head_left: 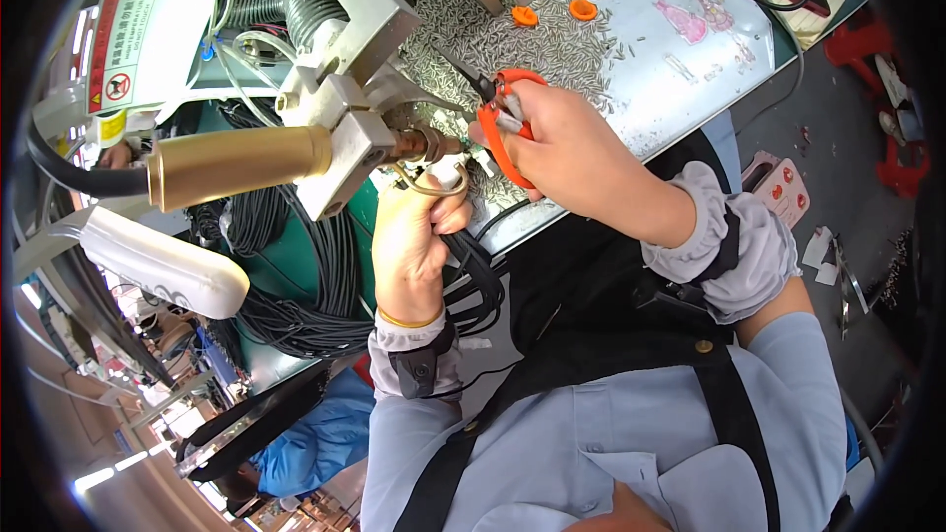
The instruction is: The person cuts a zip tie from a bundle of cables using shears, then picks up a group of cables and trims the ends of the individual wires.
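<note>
My right hand (pixel 581 143) is closed around scissors with orange handles (pixel 493 141), their dark blades pointing up and to the left. A small pale silvery piece shows between its fingers. My left hand (pixel 409 236) is curled shut just below the metal tip (pixel 434 145) of a machine head. A thin black cable (pixel 499 220) leads to its fingers; the held end is partly hidden. Small white bits (pixel 483 162) lie between the two hands. Behind the scissors, many small silvery metal pieces (pixel 552 54) are spread across the white work surface.
A brass-coloured cylinder (pixel 241 166) and metal bracket (pixel 365 0) overhang the left side. Coiled black cables (pixel 315 286) lie left of my wrist. Two orange pieces (pixel 583 9) sit among the metal bits. A white lamp-like arm (pixel 163 261) juts in at left.
</note>
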`<action>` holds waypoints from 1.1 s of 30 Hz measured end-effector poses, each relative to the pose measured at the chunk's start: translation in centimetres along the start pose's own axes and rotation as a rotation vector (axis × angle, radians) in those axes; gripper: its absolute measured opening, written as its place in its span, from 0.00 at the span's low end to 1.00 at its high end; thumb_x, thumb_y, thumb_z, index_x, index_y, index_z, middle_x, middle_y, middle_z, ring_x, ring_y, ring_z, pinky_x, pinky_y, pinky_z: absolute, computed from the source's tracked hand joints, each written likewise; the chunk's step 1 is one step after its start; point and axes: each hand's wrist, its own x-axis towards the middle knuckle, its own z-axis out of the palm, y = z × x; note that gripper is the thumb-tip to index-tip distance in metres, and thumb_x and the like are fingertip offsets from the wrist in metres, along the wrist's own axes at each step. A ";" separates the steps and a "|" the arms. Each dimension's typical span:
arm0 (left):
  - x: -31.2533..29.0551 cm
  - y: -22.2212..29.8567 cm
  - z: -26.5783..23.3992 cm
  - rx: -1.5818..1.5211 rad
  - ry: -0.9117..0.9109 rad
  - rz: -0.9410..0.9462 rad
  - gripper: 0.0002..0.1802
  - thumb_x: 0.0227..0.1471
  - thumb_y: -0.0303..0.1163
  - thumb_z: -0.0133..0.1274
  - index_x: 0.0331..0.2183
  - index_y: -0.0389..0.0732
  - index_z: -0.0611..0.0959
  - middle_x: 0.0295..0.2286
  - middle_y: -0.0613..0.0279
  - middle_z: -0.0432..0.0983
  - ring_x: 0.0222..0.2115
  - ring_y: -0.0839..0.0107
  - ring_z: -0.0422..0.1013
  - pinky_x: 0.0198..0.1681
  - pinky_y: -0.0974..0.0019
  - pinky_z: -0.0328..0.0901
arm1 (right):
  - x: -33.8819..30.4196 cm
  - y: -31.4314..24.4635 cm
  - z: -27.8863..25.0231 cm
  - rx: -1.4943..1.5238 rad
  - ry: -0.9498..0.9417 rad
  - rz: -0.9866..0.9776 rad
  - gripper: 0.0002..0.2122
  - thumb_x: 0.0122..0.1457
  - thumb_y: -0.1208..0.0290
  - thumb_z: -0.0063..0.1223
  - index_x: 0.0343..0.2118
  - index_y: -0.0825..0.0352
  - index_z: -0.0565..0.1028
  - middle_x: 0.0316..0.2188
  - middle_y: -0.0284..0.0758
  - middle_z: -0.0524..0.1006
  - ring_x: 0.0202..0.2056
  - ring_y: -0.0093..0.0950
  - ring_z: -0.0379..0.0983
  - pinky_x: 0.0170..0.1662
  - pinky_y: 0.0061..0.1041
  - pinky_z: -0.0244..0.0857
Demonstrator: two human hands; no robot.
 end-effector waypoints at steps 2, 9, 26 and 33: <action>-0.1 -0.1 -0.1 0.006 -0.011 0.022 0.06 0.46 0.24 0.47 0.30 0.35 0.70 0.15 0.69 0.59 0.12 0.84 0.50 0.13 0.80 0.46 | 0.0 0.0 0.0 -0.001 0.004 -0.004 0.05 0.54 0.73 0.44 0.28 0.70 0.68 0.12 0.29 0.66 0.11 0.16 0.60 0.14 0.17 0.53; -0.1 -0.1 0.1 0.018 0.016 0.033 0.05 0.46 0.23 0.47 0.29 0.35 0.69 0.16 0.68 0.60 0.11 0.83 0.50 0.13 0.79 0.46 | -0.2 0.0 0.1 -0.037 0.015 -0.036 0.06 0.54 0.72 0.45 0.26 0.70 0.66 0.11 0.29 0.65 0.12 0.15 0.60 0.14 0.17 0.53; -7.2 -2.4 1.8 0.066 -0.010 0.101 0.12 0.45 0.23 0.49 0.36 0.32 0.74 0.25 0.56 0.70 0.22 0.72 0.65 0.25 0.71 0.60 | -6.3 -1.4 -0.5 0.392 -0.142 0.113 0.05 0.54 0.72 0.46 0.27 0.68 0.67 0.18 0.28 0.67 0.15 0.14 0.60 0.18 0.14 0.55; -8.1 -5.2 2.5 0.628 0.064 0.418 0.10 0.46 0.19 0.47 0.35 0.31 0.74 0.29 0.57 0.73 0.29 0.74 0.69 0.33 0.71 0.63 | -7.5 -1.9 0.0 -0.263 0.160 -0.425 0.05 0.47 0.80 0.50 0.28 0.69 0.69 0.17 0.31 0.68 0.19 0.19 0.66 0.22 0.17 0.60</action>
